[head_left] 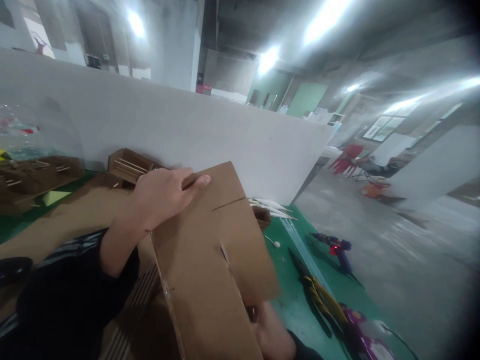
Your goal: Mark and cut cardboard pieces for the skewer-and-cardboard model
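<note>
Over green bench (pixel 290 300), grips cardboard panel (pixel 200 270) with left hand (pixel 163 197); cannot tell grip of right hand (pixel 273 331); may tear slit (pixel 225 253) by twisting.

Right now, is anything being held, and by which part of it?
The left hand grips the cardboard piece by its top edge; the right hand is at its lower right, grip hidden.

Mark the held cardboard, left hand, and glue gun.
Cardboard (pixel 198 260): head view, broad face.
Left hand (pixel 161 195): head view, back of hand.
Glue gun (pixel 341 253): head view, body near red light.
</note>
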Available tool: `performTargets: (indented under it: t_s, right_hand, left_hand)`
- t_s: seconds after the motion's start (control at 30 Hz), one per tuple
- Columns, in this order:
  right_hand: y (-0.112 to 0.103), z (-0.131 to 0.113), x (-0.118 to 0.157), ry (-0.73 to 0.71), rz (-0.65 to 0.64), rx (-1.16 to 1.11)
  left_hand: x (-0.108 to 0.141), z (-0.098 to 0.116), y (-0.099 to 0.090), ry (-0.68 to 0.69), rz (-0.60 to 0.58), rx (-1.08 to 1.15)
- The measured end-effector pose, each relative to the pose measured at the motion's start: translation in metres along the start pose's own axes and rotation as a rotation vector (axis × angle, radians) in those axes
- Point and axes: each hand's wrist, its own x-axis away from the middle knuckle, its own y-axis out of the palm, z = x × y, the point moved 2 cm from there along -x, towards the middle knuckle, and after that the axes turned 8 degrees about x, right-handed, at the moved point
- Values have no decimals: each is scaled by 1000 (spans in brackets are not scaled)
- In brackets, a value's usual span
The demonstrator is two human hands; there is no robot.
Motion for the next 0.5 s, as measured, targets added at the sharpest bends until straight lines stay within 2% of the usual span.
performTargets:
  t_s: [0.1,0.37,0.5]
  right_hand:
    - [0,5,-1,18,-13,-22]
    - [2,32,-2,79,151,4]
    - [-5,38,0,113,141,53]
  left_hand:
    - [0,0,-1,-1,-3,6]
    - [0,3,-1,1,0,-3]
    - [0,4,0,21,12,0]
